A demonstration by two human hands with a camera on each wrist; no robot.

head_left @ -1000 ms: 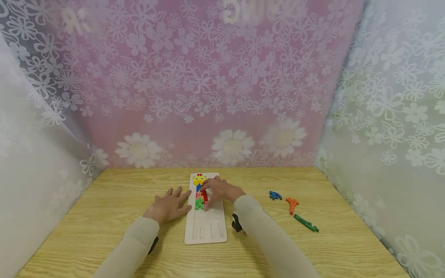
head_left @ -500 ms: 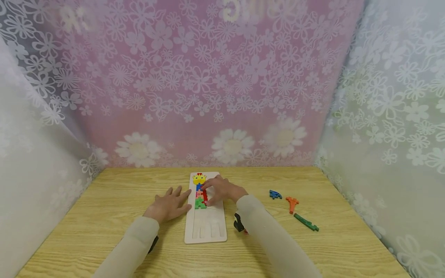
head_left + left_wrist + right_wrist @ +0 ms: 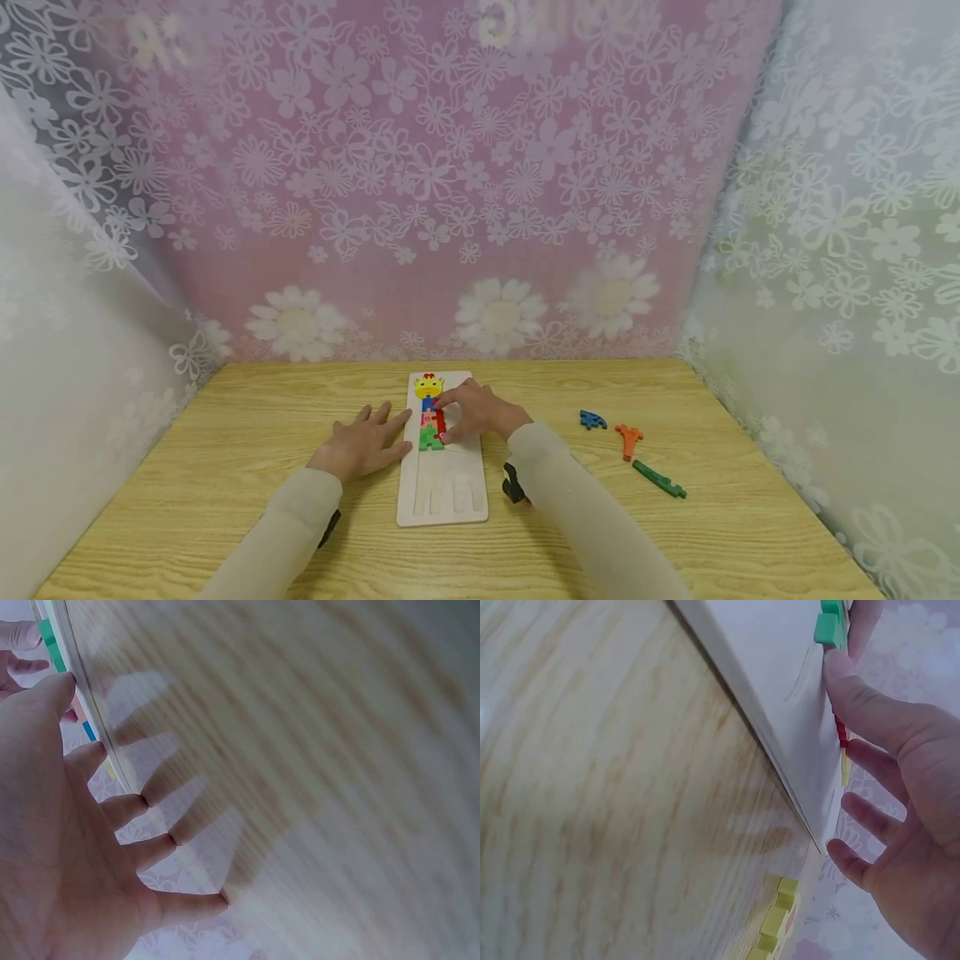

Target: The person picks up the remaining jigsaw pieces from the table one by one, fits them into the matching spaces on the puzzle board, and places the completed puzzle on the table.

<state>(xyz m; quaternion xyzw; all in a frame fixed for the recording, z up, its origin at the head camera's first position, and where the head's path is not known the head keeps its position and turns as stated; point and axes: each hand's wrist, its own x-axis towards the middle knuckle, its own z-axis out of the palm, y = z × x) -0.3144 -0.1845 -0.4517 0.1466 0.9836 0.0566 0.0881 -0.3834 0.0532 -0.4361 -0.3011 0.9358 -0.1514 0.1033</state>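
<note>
A pale wooden puzzle board (image 3: 442, 504) lies on the table with a yellow giraffe head piece (image 3: 429, 386) at its top. Below the head run a blue piece (image 3: 428, 404), a pink piece (image 3: 427, 419) and a green piece (image 3: 431, 438). My right hand (image 3: 477, 412) pinches a red puzzle piece (image 3: 441, 421) lengthwise, index finger at its upper end and thumb at its lower end, along the right side of these pieces. My left hand (image 3: 363, 446) lies with spread fingers on the table, thumb and index fingertip at the board's left edge.
Right of the board lie a blue piece (image 3: 592, 419), an orange piece (image 3: 628, 442) and a long green piece (image 3: 659, 479). A yellow toothed piece (image 3: 776, 919) shows on the table in the right wrist view. Patterned curtains surround the table (image 3: 300, 542).
My right thumb has shifted slightly at the lower end of the red piece, and more of that end shows. My left hand stays in place.
</note>
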